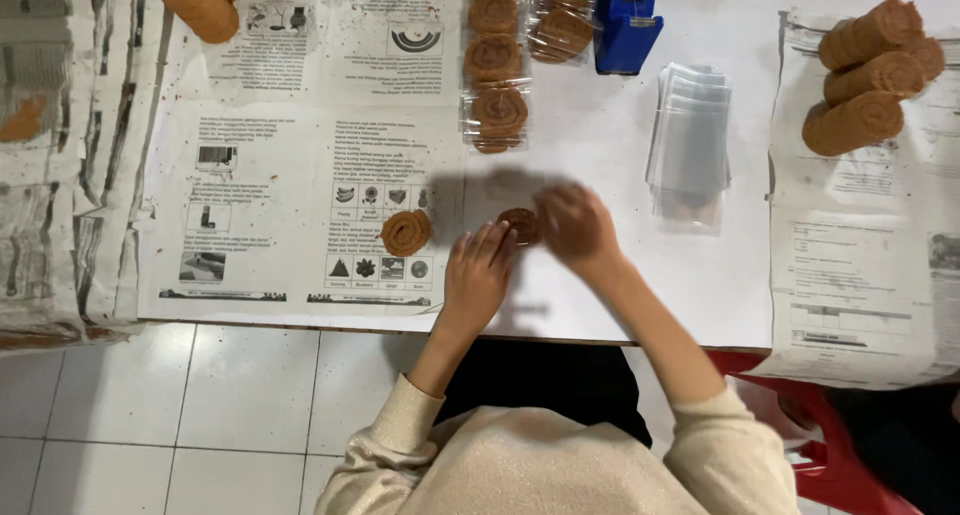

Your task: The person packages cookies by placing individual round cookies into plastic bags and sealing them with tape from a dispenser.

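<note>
Spiral slice (519,224) sits pinched between my left hand (478,272) and right hand (577,226), near the table's (600,305) front edge; squeeze harder and I reckon it crumbles or unrolls.

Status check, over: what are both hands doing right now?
Left hand and right hand both on one spiral slice, blurred. Loose spiral slice beside them on paper. Stack of clear bags just beyond. Nothing blocking.

brown spiral roll (519,224) flat on table, between fingertips.
</note>
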